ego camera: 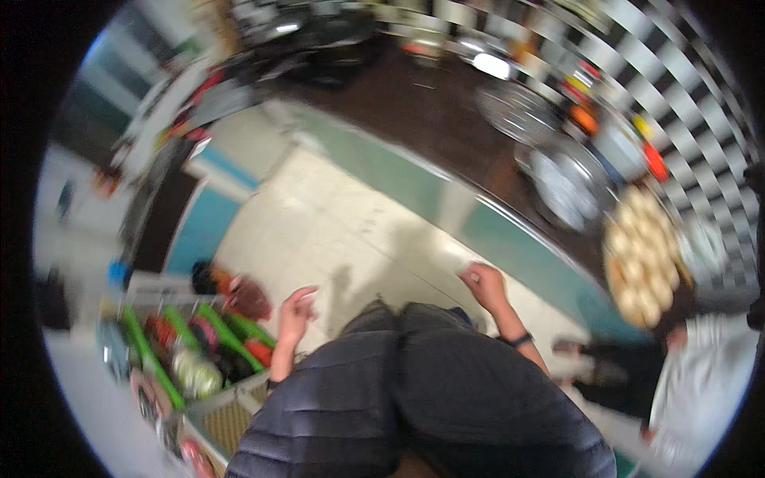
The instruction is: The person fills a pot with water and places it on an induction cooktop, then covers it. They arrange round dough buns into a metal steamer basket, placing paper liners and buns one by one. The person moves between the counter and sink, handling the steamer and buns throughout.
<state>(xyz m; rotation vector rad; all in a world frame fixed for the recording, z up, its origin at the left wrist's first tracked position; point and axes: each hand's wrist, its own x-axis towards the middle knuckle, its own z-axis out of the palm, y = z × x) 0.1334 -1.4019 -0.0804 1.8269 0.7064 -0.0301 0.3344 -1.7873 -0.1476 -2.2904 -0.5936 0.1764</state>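
Note:
Blur softens the whole head view. My left hand point(299, 308) hangs over the pale floor with its fingers apart and nothing seen in it. Near it stands a rack with green dividers point(152, 358), holding produce and packets. My right hand point(483, 285) has curled fingers, close to the green cabinet front under the dark counter. A small pale spot shows at its fingers; whether it holds something I cannot tell. On the counter point(430, 101) are a metal bowl with whitish contents point(565, 185) and a heap of pale round items point(640, 257), perhaps dough balls.
Another person in a white top point(702, 382) stands at the lower right. A wire rack or strainer point(517, 113), jars and dark stove-like gear line the counter. A dark-topped unit with blue panels point(203, 227) stands left. Pale tiled floor point(311, 221) lies between.

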